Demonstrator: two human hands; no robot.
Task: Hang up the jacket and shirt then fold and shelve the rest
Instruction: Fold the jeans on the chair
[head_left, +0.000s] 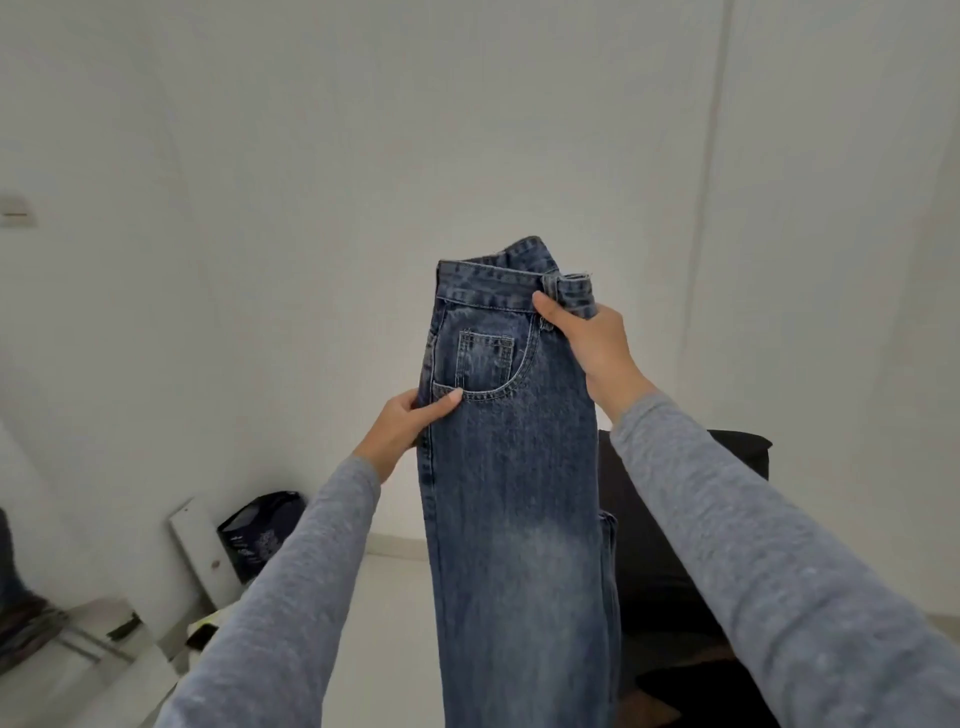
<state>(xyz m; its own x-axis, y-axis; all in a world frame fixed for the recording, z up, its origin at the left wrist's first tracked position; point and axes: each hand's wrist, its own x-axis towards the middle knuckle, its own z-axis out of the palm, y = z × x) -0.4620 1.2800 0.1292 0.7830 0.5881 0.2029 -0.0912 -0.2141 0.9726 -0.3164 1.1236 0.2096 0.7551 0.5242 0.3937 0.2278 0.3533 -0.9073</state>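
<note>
In front of the white wall (363, 130), the jeans (514, 467) hang lengthwise in both hands, waistband (488, 286) uppermost and legs running out of view below; they look doubled, one leg over the other, so the step in hand is probably the fold before shelving. To do it well, the waistband ends and side seams should be lined up first; a shake would let the legs hang straight; then the length can be brought up in halves or thirds on a flat surface and smoothed, so the bundle sits square on a shelf; denim is stiff and heavy, so a firm hold at the top matters. The right hand (592, 343) is closed round the right end of the waistband, thumb in front, a bunch of denim standing above it; the left hand (410, 421) pinches the left edge beside the front pocket (485, 364), thumb flat on the front, fingers hidden behind. The hands are apart, with the doubled jeans between them; behind, to the right, stands a black piece of furniture (675, 493).
</note>
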